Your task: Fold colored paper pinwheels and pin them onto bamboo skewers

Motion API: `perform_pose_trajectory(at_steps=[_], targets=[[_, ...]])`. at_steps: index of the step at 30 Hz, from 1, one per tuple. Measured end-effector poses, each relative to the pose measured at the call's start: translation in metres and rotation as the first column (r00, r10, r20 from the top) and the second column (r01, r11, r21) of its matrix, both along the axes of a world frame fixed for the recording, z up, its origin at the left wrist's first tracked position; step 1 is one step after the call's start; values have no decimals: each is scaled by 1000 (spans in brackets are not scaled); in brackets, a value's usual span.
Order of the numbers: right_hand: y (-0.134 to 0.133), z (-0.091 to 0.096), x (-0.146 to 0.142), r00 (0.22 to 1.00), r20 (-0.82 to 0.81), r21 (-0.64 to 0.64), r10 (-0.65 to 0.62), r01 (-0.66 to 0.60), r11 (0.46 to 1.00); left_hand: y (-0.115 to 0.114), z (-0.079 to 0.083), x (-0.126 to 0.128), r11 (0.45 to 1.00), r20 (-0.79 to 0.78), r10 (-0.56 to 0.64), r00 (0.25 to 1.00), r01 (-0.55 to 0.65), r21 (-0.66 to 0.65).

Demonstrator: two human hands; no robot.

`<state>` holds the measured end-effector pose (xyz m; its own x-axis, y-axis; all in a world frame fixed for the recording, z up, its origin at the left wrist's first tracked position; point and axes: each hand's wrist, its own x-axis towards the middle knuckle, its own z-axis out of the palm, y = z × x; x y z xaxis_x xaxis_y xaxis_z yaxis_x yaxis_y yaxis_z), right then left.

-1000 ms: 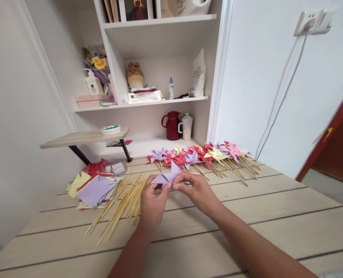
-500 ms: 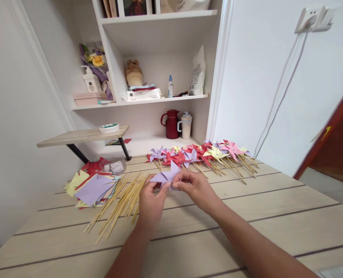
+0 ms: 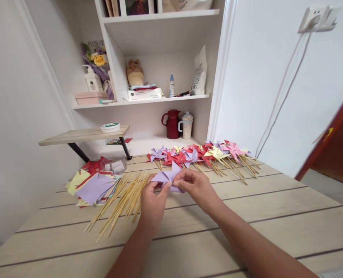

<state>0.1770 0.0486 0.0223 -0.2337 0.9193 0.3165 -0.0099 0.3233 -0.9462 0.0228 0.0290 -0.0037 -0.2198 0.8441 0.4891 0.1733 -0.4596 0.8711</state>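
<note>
Both hands hold a lilac paper pinwheel above the table, its folded blades pointing up and to the left. My left hand grips it from the left, thumb near the centre. From the right, my right hand pinches it at the middle with thumb and forefinger. Whether a pin or other small piece sits between those fingertips is hidden. To the left of my left hand lie loose thin wooden sticks. Farther left is a pile of cut paper sheets, a lilac one on top.
Finished pinwheels on sticks lie along the back of the table. A clear plastic box stands behind the paper pile, near a small raised shelf. A red jug and a cup stand at the back.
The fingers have shifted only slightly at the pinwheel's centre, and its blades are turned a little. The view has moved a touch. Both hands keep their hold.
</note>
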Motion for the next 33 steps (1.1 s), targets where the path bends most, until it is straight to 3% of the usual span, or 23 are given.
perform_pose_trajectory(at_steps=[12, 21, 33], targets=[[2, -5, -2, 997, -75, 31, 6, -4, 1000, -3, 7, 3, 999, -22, 3, 1000, -2, 44], [3, -8, -2, 992, -126, 36, 13, -8, 999, -5, 11, 3, 984, -105, 89, 990, -71, 163], [1, -5, -2, 983, -186, -36, 11, -18, 999, -5, 11, 1, 955, -235, 153, 960, -83, 283]])
